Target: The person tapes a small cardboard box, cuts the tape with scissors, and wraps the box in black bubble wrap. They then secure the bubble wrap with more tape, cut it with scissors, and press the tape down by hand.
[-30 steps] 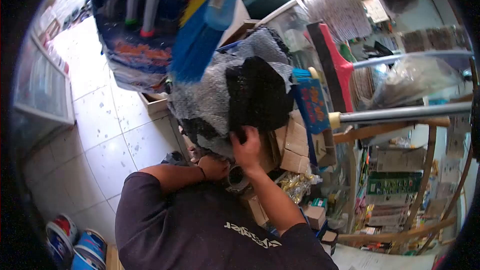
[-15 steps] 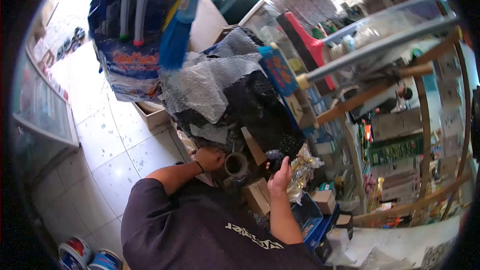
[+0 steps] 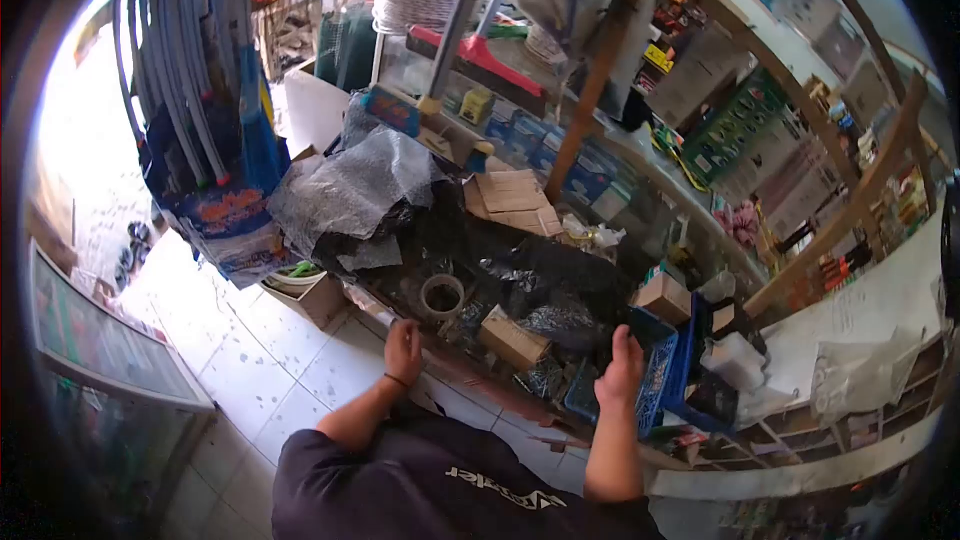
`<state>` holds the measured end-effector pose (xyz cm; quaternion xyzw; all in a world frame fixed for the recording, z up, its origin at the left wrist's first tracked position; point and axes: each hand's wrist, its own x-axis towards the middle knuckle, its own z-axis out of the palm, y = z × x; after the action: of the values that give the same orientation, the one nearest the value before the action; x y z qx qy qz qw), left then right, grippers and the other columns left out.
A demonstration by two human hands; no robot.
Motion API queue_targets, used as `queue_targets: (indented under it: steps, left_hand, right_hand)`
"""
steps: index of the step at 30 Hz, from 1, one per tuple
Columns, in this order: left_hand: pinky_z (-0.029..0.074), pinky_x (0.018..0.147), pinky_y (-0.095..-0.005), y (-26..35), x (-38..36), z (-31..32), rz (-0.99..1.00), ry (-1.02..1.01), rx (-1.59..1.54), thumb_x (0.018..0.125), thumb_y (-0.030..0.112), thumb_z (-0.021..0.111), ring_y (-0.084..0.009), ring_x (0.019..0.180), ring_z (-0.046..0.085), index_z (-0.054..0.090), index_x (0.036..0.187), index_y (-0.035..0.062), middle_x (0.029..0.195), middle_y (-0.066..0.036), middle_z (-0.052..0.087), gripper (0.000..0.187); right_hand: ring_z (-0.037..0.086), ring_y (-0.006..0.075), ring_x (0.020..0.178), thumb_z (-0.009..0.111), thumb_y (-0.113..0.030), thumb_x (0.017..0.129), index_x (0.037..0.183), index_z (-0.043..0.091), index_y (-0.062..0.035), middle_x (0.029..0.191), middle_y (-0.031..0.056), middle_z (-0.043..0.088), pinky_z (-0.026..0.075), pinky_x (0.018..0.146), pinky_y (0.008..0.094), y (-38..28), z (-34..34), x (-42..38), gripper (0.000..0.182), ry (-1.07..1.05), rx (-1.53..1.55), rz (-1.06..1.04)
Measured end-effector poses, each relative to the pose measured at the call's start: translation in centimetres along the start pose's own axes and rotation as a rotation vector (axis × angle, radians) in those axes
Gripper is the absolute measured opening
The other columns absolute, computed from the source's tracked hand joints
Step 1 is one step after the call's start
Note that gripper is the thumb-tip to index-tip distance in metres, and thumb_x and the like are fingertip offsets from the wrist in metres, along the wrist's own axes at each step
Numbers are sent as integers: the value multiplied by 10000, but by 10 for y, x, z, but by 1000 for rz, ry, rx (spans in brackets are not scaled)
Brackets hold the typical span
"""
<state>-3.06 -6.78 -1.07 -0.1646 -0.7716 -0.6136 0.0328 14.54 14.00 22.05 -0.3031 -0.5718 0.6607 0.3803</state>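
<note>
My right hand [image 3: 620, 370] is at the right end of the counter, thumb up and fingers curled, at the edge of a crumpled black plastic sheet [image 3: 570, 275]. It appears to grip that edge, though the fingertips are partly hidden. My left hand [image 3: 403, 350], with a dark band at the wrist, is held by the counter's front edge with its fingers curled; whatever may be inside cannot be made out. Between the hands are a tape roll [image 3: 425, 302] and a small cardboard box [image 3: 512, 338]. Bubble wrap [image 3: 360, 190] covers the black plastic at left.
Flattened cardboard [image 3: 515, 202] lies at the back of the counter. Blue baskets [image 3: 658, 380] and a small carton [image 3: 662, 297] stand at right. Long-handled goods in a blue bag [image 3: 225, 220] are at left. A glass case [image 3: 120, 330] borders the tiled floor [image 3: 250, 370].
The view has turned and drawn back. My hands have moved farther apart, the right one rightward. The black plastic now spreads beside my right hand, where a compact black bundle was before.
</note>
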Motion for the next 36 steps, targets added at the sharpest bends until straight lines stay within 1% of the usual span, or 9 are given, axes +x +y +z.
queue_targets:
  steps: [9,10,13,17,20,24,29,32,36]
  left_hand:
    - [436,736,-355,34,-61,-4,82,-451,-31,840,156,546,-283,811,544,480,1047,6,876,-159,541,264]
    - [445,708,-368,32,-59,-1,102,-470,-97,885,244,494,-261,807,549,481,1049,25,897,-131,559,274]
    - [460,703,-384,44,-49,4,-606,-508,-607,913,387,417,-242,817,555,479,1075,62,909,-95,571,368]
    - [462,677,-370,60,-18,7,-912,-440,-1066,881,536,387,-194,828,551,469,1124,101,938,-84,557,505]
    - [457,662,-361,48,4,20,-811,-367,-1092,861,545,423,-191,846,549,457,1141,92,961,-89,541,533]
    - [453,588,-359,33,43,25,-743,-310,-601,831,526,494,-205,686,555,505,1084,57,809,-99,554,532]
    - [426,487,-341,30,79,32,-628,-249,-151,827,484,532,-201,500,508,584,925,3,691,-110,578,494]
    - [466,557,-364,-3,126,43,-890,-303,-183,817,485,542,-232,630,603,597,923,-20,785,-142,621,519]
    - [481,696,-388,-43,172,58,-622,-207,16,842,360,531,-280,851,628,595,987,-21,881,-179,628,412]
  right_hand:
    - [483,198,1071,484,-309,899,1200,447,64,1191,121,501,368,918,311,19,-101,-128,482,56,-16,15]
    - [509,215,1064,450,-231,886,1203,457,48,1172,126,520,384,925,339,17,-101,-141,423,104,205,-4]
    - [483,243,1082,525,-287,843,1252,414,32,1201,117,490,381,915,353,1,-116,-167,531,150,243,72]
    - [488,212,1066,480,-194,871,1189,459,65,1154,127,521,375,915,317,3,-135,-180,410,247,14,-27]
    - [504,204,1020,489,-193,894,1142,509,44,1104,113,537,379,898,300,9,-133,-197,343,229,-52,18]
    - [510,190,984,511,-221,894,1100,538,36,1080,103,544,373,891,294,24,-128,-219,330,304,-269,91]
    - [515,179,951,527,-231,882,1031,560,37,1004,99,565,379,866,289,8,-110,-218,309,240,-76,68]
    - [518,169,925,519,-223,883,1001,558,45,969,90,572,382,851,285,1,-101,-219,295,324,-227,170]
    - [521,165,896,506,-224,890,980,562,46,962,89,572,398,823,293,3,-105,-209,290,295,-163,103]
